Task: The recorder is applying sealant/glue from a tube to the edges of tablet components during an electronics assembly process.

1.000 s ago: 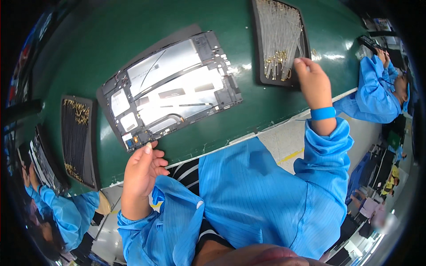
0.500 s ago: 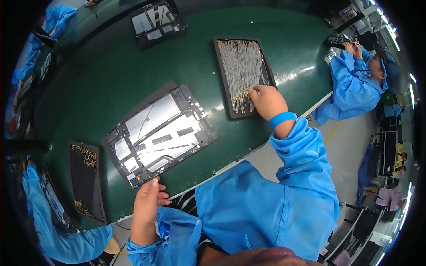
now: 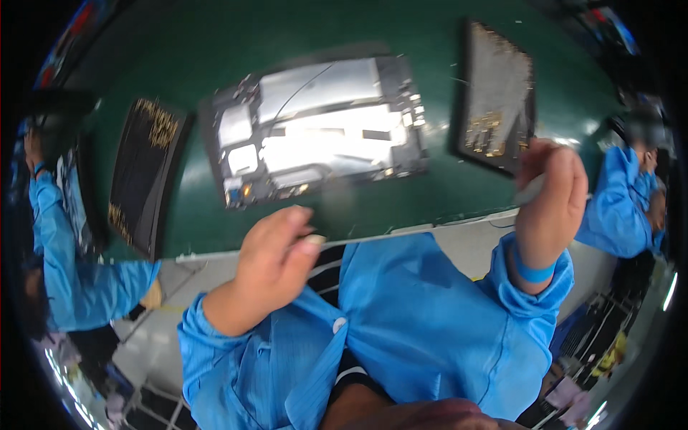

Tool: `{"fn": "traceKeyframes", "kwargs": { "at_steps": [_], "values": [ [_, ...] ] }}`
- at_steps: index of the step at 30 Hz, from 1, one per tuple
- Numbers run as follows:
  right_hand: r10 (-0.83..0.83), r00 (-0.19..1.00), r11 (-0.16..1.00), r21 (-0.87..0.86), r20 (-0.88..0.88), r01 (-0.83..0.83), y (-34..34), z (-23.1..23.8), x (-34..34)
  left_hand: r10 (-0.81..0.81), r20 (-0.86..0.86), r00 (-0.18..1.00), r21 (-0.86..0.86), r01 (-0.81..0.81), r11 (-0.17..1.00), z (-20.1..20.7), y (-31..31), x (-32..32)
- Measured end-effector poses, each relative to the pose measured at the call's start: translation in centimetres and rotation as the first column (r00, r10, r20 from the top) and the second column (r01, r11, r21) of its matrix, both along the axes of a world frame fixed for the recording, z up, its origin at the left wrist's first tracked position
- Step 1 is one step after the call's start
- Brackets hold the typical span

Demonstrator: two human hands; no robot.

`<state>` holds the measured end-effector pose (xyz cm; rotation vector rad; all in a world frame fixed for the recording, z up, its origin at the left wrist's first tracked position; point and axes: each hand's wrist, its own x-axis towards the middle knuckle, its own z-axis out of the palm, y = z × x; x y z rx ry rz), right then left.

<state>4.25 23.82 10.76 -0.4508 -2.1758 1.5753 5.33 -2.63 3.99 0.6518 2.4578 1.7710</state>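
An opened tablet-like device (image 3: 326, 154), with silver plates and a black frame, lies on the green table. A thin dark cable (image 3: 301, 93) curves across its upper plate. Just below its near edge is my left hand (image 3: 276, 258), fingers apart, nothing visible in them. My right hand (image 3: 555, 186) is blurred beside the near right corner of a dark tray (image 3: 466, 86); its fingers are curled together, and whatever they hold cannot be made out. Inside that tray lie many thin grey cables (image 3: 498, 93) with gold-coloured ends.
A second dark tray (image 3: 165, 193) at the left holds thin black cables with gold-coloured ends. Beyond it, a person in a blue sleeve (image 3: 61, 265) works by another device (image 3: 68, 193). Another person in blue (image 3: 616, 204) sits at the right. The table's near edge (image 3: 373, 236) runs before me.
My view has turned, so the table appears level. My right hand has drawn back from the grey cables to the tray's corner. My left hand has come off the device's near corner.
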Motion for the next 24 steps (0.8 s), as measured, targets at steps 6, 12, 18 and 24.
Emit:
{"fn": "traceKeyframes", "kwargs": {
  "at_steps": [6, 12, 18, 24],
  "values": [
    [0.846, 0.494, 0.483, -0.681, 0.2, -0.55, -5.4, -2.7, 0.4, -0.121, -0.341, 0.932, -0.14, 0.077, 0.987, 0.8, 3.1, -1.6],
    [0.707, 0.589, 0.585, -0.792, 0.391, -0.176, -4.7, -5.1, 0.5, -0.113, -0.264, 0.958, -0.37, 0.008, 0.929, -0.9, 3.9, -1.8],
    [0.302, 0.942, 0.651, -0.754, 0.149, -0.089, -4.0, -5.6, -1.8, -0.032, -0.405, 0.914, -0.469, -0.178, 0.865, -2.6, 5.3, -3.3],
    [0.09, 0.995, 0.929, -0.365, 0.045, -0.067, -5.8, -6.6, -1.9, -0.029, -0.394, 0.919, -0.461, -0.17, 0.871, -2.5, 5.3, -3.3]
  ]
}}
